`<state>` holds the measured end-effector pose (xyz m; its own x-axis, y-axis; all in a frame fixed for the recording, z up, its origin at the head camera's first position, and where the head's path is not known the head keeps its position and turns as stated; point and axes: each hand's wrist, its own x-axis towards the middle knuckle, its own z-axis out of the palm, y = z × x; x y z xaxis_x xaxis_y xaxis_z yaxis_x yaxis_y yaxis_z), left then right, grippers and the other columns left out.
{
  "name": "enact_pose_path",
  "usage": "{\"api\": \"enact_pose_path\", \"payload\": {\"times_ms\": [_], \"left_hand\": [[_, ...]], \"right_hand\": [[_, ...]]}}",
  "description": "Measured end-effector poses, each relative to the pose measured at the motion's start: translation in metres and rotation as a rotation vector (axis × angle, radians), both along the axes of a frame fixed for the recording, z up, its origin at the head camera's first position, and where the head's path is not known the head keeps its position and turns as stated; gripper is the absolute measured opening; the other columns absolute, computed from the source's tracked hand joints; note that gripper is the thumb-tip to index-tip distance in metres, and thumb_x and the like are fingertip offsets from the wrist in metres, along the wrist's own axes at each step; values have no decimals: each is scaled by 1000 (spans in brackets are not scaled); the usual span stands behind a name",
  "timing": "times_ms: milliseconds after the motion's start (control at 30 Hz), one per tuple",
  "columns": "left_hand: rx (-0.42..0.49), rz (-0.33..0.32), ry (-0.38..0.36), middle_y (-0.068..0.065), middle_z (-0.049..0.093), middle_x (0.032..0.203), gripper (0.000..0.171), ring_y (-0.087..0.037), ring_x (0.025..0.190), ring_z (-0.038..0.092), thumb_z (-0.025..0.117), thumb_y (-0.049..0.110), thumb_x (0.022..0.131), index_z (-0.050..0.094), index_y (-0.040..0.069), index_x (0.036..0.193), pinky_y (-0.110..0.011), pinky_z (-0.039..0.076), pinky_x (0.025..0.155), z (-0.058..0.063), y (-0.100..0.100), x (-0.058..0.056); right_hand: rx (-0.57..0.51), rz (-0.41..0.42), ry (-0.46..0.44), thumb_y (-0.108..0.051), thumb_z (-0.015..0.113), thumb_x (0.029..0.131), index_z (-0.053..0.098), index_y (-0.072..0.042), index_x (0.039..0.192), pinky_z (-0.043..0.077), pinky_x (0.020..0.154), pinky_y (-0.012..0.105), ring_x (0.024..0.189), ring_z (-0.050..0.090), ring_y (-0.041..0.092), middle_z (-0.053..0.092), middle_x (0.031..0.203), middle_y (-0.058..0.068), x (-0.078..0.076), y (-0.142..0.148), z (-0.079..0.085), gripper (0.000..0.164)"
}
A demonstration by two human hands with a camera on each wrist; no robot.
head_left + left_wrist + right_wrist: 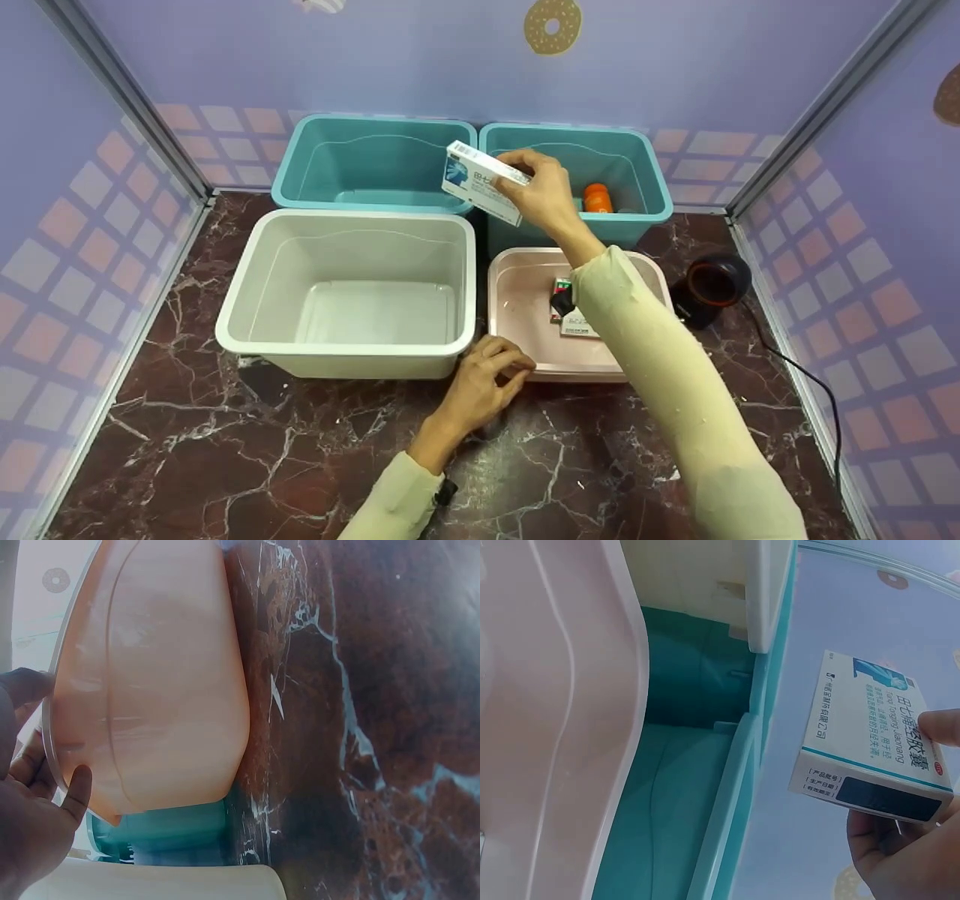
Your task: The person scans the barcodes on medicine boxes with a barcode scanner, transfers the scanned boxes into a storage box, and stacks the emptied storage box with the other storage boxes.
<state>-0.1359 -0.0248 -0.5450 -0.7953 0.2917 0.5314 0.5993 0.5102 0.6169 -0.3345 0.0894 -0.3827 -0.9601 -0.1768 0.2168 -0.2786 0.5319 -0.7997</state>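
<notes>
My right hand (547,191) pinches a white medicine box (480,180) with blue print by one end, thumb on the printed face. The box is held in the air, tilted, over the gap between the two teal bins. In the right wrist view the same medicine box (874,731) shows its printed face and a dark panel on one end. Down at the front left corner of the pink bin (493,307), my left hand (480,382) holds the rim. The left wrist view shows its thumb (78,791) against the bin's outer wall.
Inside the pink bin lie small medicine boxes (577,325), partly hidden by my right arm. An orange bottle (598,198) is in the right teal bin (656,180). Left of these stand another teal bin (375,205) and a white bin (345,349). A dark corded device (712,285) stands far right.
</notes>
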Motion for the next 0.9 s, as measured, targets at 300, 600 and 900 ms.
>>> {"api": "enact_pose_path", "payload": {"times_ms": [300, 600, 900], "left_hand": [[-5, -4, 5, 3, 67, 97, 7, -16, 99, 60, 75, 17, 86, 74, 18, 93, -33, 49, 93, -1, 0, 0], [1, -12, 9, 4, 67, 96, 6, -15, 99, 60, 75, 18, 87, 75, 19, 93, -32, 49, 92, 0, -1, -1], [10, -18, 25, 4, 66, 95, 6, -15, 97, 60, 75, 16, 87, 75, 18, 93, -32, 48, 90, -1, -1, -1]], "right_hand": [[49, 14, 19, -21, 73, 89, 69, -15, 120, 55, 94, 35, 107, 69, 21, 72, 120, 5, -8, -19, -4, 32], [86, 23, 17, -23, 71, 90, 69, -17, 120, 54, 96, 36, 110, 67, 19, 71, 121, 1, -13, -37, -5, 31], [123, 49, 71, -22, 70, 90, 69, -18, 121, 54, 96, 34, 111, 66, 19, 70, 123, 1, -15, -53, -6, 31]]}}
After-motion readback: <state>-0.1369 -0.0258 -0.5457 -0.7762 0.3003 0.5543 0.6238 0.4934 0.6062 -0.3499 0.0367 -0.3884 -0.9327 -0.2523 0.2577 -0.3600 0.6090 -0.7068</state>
